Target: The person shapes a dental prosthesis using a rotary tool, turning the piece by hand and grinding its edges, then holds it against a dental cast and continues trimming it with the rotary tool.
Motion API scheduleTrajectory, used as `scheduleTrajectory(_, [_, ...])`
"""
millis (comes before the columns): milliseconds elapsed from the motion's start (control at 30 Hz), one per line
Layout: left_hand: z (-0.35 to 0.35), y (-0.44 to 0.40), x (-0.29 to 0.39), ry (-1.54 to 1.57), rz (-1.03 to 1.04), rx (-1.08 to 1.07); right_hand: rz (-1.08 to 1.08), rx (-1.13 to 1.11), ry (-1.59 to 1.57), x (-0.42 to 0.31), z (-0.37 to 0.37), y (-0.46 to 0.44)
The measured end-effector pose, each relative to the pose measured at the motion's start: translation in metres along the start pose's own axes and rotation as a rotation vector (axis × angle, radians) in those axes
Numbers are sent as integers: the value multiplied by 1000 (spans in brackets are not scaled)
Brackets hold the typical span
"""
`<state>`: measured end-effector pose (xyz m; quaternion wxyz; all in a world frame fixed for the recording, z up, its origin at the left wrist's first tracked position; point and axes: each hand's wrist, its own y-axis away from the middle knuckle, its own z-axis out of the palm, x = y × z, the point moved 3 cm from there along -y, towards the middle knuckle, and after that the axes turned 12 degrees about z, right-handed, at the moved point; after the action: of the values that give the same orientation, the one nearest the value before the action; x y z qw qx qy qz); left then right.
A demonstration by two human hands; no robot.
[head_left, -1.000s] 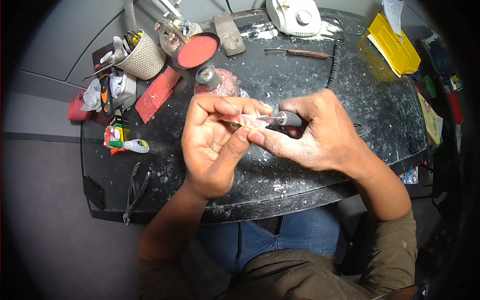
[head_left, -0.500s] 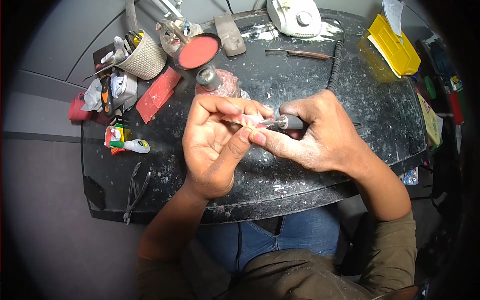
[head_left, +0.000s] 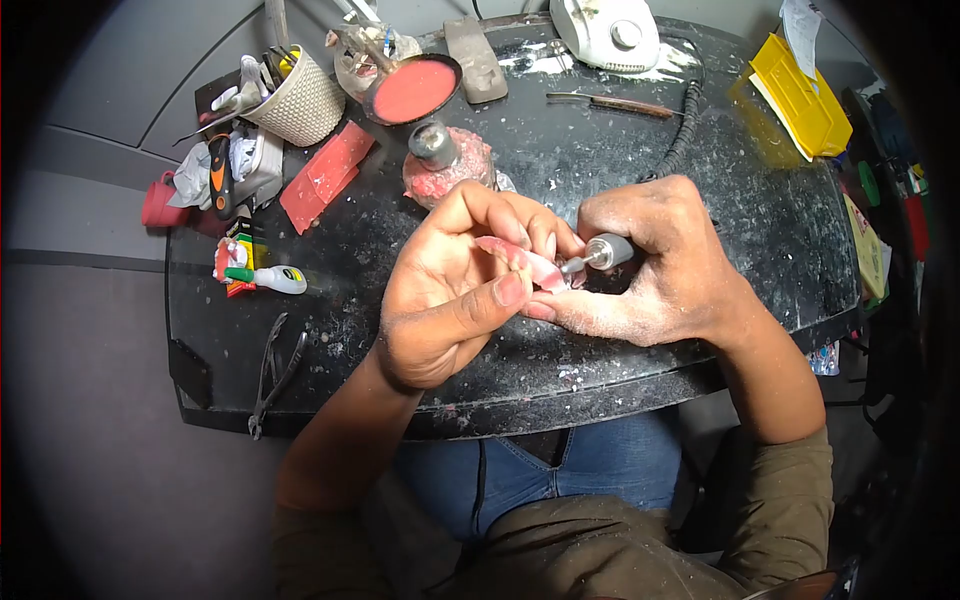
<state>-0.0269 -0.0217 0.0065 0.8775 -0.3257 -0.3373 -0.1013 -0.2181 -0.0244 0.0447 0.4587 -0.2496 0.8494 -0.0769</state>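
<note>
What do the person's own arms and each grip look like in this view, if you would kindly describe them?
The left grip and right grip are ungloved human hands; no ring or watch shows. Pale dust coats the right one, most clearly along the thumb. The forearms are bare, up to plain, dark olive-brown sleeves ending near the elbows.

No words, brands or numbers can be read. At the left of the frame, the label [head_left: 291, 274] on the small white bottle [head_left: 270, 282] is too small to make out, like the yellow-and-red box [head_left: 258, 255] beside it.
</note>
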Motion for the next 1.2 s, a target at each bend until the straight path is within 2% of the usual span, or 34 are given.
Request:
scheduleTrajectory(167, [1, -4, 8, -228, 56, 10, -79, 59, -97, 0, -6, 0])
scheduleTrajectory(267, [-7, -5, 7, -362, 144, -58, -59, 13, 29, -4, -13, 1])
scheduleTrajectory(500, [-10, -6, 7, -336, 218, -75, -103, 67, 43, -1, -10, 0])
scheduleTrajectory(567, [-9, -5, 9, -285, 105, -17, -135, 109, 196, -2, -9, -1])
scheduleTrajectory(600, [-6, -4, 10, -285, 104, -15, -134, 109, 194, -2, -9, 0])
scheduleTrajectory(667, [-5, -2, 7, -225, -41, 88, -78, 97, 238, 0, -8, 0])
scheduleTrajectory(867, [-6, 2, -1, -89, -104, 91, -108, 77, 226, -3, -7, -1])
scheduleTrajectory(1200, [-7, 2, -4, -93, -76, 112, -56, -27, 218, 4, -4, 1])
